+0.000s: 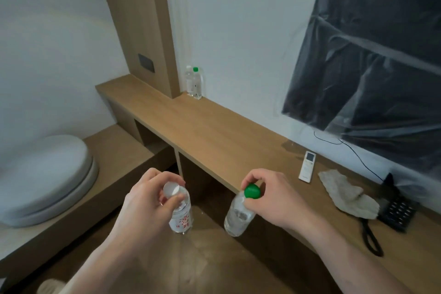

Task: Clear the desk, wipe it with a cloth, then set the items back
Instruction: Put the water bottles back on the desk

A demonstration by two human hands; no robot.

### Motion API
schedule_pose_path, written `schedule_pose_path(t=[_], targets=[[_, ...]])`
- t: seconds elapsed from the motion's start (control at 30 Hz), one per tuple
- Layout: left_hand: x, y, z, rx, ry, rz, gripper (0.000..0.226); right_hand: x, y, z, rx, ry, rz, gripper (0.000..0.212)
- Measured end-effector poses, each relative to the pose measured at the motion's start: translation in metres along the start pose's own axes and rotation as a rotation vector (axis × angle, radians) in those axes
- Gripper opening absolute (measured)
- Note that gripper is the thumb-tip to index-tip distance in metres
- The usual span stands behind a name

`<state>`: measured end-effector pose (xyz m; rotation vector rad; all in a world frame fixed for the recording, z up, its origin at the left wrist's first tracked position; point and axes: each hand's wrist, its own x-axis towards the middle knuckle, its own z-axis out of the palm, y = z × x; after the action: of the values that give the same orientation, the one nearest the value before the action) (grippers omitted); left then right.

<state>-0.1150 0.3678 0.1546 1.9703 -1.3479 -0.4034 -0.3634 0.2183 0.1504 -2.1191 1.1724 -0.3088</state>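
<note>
My left hand (145, 200) grips a clear water bottle with a white cap (182, 218) by its neck, held in the air in front of the wooden desk (214, 131). My right hand (274, 198) pinches a second clear bottle with a green cap (238, 218) at its top, just off the desk's front edge. Both bottles hang upright. A crumpled grey-white cloth (346, 192) lies on the desk at the right. Two more bottles (195, 83) stand at the back of the desk against the wall.
A white remote (307, 166) lies left of the cloth. A black telephone (396, 212) with a coiled cord sits at the right. A plastic-covered dark screen (372, 55) hangs on the wall. A white cushion (45, 181) rests on the low bench at left.
</note>
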Motion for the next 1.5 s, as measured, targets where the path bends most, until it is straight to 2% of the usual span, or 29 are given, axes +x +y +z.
schedule_pose_path(t=[0.2,0.43,0.77,1.07,1.2,1.3,1.5], targets=[[0.082,-0.044,-0.038,0.037,-0.069,0.096,0.020,0.055,-0.035,0.020,0.027,0.054,0.050,0.020],[0.173,-0.071,-0.053,0.012,-0.102,0.144,0.017,0.127,-0.040,0.021,0.051,0.126,0.117,0.023],[0.326,-0.095,-0.029,0.013,-0.150,0.132,0.019,0.272,-0.012,0.022,0.106,0.100,0.200,0.023],[0.453,-0.138,-0.013,0.154,-0.196,0.086,0.020,0.381,0.005,0.022,0.154,0.056,0.244,0.022],[0.506,-0.165,-0.004,0.213,-0.268,0.061,0.019,0.411,0.014,0.012,0.132,0.086,0.267,0.029],[0.547,-0.186,0.005,0.278,-0.341,0.071,0.017,0.430,0.017,0.011,0.104,0.109,0.307,0.026],[0.641,-0.224,0.030,0.332,-0.474,0.207,0.021,0.471,0.017,0.029,0.093,0.240,0.436,0.031]])
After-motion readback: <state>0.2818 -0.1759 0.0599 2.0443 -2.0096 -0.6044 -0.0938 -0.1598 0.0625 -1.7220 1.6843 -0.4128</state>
